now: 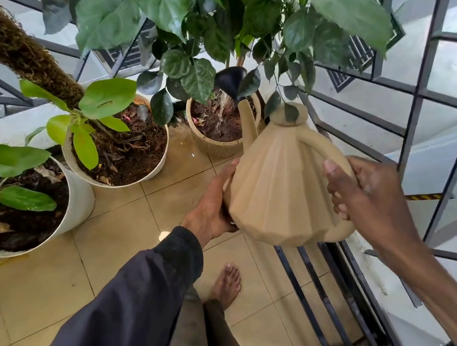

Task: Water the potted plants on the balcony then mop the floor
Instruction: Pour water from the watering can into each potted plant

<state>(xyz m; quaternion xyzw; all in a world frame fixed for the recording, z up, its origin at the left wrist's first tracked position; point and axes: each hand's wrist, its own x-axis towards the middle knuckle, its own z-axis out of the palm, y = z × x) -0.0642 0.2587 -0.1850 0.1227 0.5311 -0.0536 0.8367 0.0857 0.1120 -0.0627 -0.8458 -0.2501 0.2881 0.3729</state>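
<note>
A tan ribbed watering can (279,192) is tilted forward, its black rose (231,81) over a beige ribbed pot (211,143) of dark-leaved plant. Water streams onto that pot's soil. My right hand (369,192) grips the can's handle at the back. My left hand (214,206) supports the can's left side, fingers flat along the body. Two white pots stand to the left: one (156,165) with a mossy pole, one (80,204) with light green leaves.
Black metal railing (416,107) runs along the right and back of the balcony. Beige floor tiles (47,283) spread below. My bare foot (229,284) stands on the tiles beneath the can. Large leaves (345,6) hang overhead.
</note>
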